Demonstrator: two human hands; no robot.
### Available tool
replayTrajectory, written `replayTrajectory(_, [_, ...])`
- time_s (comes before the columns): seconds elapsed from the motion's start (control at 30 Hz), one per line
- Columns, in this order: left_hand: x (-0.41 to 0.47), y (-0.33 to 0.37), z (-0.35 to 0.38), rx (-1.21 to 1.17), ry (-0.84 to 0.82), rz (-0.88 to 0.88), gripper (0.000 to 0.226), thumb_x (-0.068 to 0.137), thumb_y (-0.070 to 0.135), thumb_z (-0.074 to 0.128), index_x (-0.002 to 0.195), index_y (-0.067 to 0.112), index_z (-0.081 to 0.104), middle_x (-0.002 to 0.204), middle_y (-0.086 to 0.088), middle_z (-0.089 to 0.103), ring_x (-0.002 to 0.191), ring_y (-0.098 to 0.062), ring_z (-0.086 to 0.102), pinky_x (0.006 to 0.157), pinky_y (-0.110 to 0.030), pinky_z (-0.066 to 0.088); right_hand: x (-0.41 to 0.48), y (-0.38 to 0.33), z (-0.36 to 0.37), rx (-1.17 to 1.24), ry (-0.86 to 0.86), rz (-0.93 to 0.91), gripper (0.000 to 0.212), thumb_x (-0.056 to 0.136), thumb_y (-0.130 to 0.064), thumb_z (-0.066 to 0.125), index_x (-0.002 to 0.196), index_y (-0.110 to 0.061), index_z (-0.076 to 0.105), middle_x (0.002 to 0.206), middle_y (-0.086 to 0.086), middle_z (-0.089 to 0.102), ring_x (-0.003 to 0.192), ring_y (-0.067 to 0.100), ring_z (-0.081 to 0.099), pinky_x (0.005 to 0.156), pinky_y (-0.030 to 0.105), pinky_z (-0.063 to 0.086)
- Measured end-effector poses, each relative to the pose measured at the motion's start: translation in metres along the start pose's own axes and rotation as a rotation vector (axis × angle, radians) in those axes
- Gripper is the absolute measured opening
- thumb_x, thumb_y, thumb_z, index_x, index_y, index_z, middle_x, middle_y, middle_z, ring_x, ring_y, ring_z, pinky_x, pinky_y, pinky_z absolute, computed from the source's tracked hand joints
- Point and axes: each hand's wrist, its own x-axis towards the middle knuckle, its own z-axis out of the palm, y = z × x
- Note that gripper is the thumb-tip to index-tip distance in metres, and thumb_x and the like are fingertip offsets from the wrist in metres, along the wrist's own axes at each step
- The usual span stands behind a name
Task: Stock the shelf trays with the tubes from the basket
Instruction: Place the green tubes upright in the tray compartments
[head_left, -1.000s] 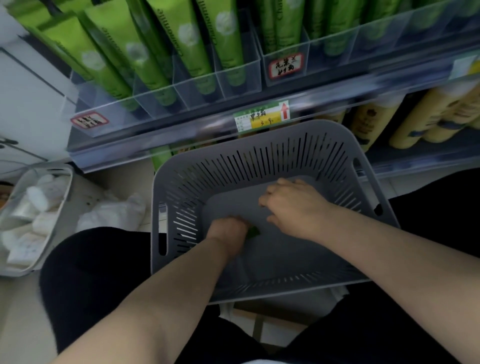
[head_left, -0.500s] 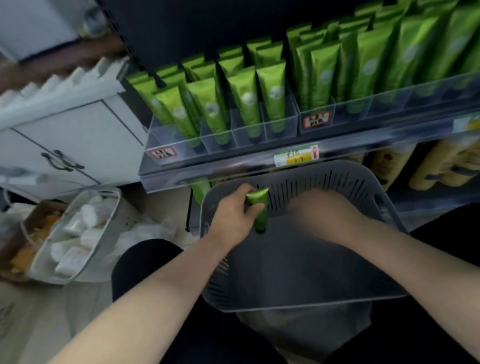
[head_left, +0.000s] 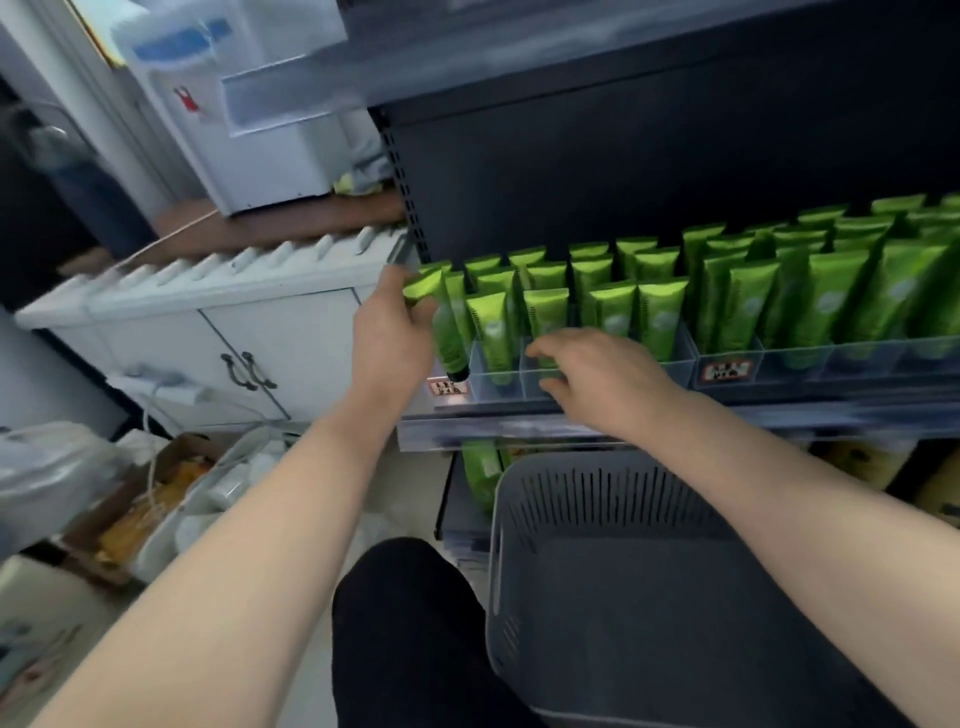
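**Dark metal shelf unit (head_left: 623, 171) beside a white two-door cabinet (head_left: 260, 332)**

Head view: The black back panel of the shelf unit fills the upper right. To its left stands the white cabinet with two dark curved handles. On the floor at lower left are a cardboard box (head_left: 130, 525) with orange contents and a clear bin (head_left: 228, 483) of blurred white items.

A row of clear plastic shelf trays (head_left: 670, 366) runs along the shelf, divided into narrow compartments and packed with upright green squeeze tubes (head_left: 660, 312), crimped ends up, several ranks deep. Small red-bordered labels (head_left: 727, 370) are stuck to the tray fronts.

The left hand (head_left: 389, 332) grips one green tube with a dark cap (head_left: 448, 332) near its crimped end, fingers and thumb curled round it. The tube hangs cap down, slightly tilted, at the leftmost compartment, its cap level with the tray's front wall. Whether the cap is already inside that compartment cannot be told.

The right hand (head_left: 597, 374) reaches to the front of the trays, two or three compartments to the right. Its fingers (head_left: 540, 349) are spread and loosely bent and hold nothing. They lie against or just over the front wall. Contact is not clear.

Below the shelf, near the person's black-clad knee (head_left: 405, 623), sits the grey slotted plastic basket (head_left: 597, 499), under the right forearm.
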Motion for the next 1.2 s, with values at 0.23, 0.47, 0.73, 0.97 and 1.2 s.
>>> replayTrajectory(0.23, [0.030,-0.004,0.021,0.079,-0.040,-0.050,0.027,0.095,0.010,0.047,0.122,0.011,0.049,0.095,-0.011,0.059,0.081,-0.025,0.050,0.069,-0.031,0.036,0.009,0.009,0.002,-0.052,-0.045,0.016,0.034,0.094,-0.028,0.055,0.127,-0.025,0.054,0.127,0.000,0.058,0.109,0.020,0.056,0.080,0.038,0.052])
replayTrajectory(0.47, [0.037,-0.026,0.036,0.188,-0.177,-0.194,0.038,0.095,0.007,0.045,0.133,0.011,0.045,0.119,-0.016,0.060,0.105,-0.034,0.057,0.080,-0.038,0.046,0.010,0.017,0.003,-0.060,-0.061,0.037,0.033,0.094,-0.029,0.055,0.127,-0.026,0.054,0.125,-0.002,0.058,0.106,0.019,0.057,0.081,0.037,0.052])
replayTrajectory(0.73, [0.033,-0.022,0.026,0.174,-0.111,-0.104,0.037,0.089,0.020,0.059,0.123,0.010,0.049,0.124,-0.008,0.058,0.112,-0.029,0.055,0.090,-0.040,0.047,0.007,0.020,-0.009,-0.078,-0.053,0.068,0.032,0.095,-0.028,0.054,0.127,-0.026,0.054,0.123,-0.002,0.058,0.106,0.019,0.057,0.075,0.031,0.047])
replayTrajectory(0.97, [0.029,-0.003,0.018,0.228,-0.114,-0.012,0.038,0.088,0.017,0.061,0.124,0.008,0.051,0.123,-0.011,0.058,0.114,-0.030,0.053,0.091,-0.039,0.044,-0.009,0.017,-0.027,-0.084,-0.042,0.076,0.033,0.095,-0.029,0.054,0.128,-0.028,0.053,0.129,-0.002,0.056,0.112,0.018,0.056,0.086,0.036,0.051])
replayTrajectory(1.2, [0.036,-0.009,-0.008,0.284,-0.088,-0.099,0.030,0.087,0.015,0.060,0.115,0.006,0.057,0.119,-0.013,0.060,0.111,-0.033,0.054,0.085,-0.040,0.048,0.011,-0.005,-0.034,-0.071,-0.010,0.032,0.031,0.094,-0.027,0.054,0.126,-0.029,0.056,0.130,-0.003,0.057,0.111,0.017,0.057,0.084,0.034,0.051])
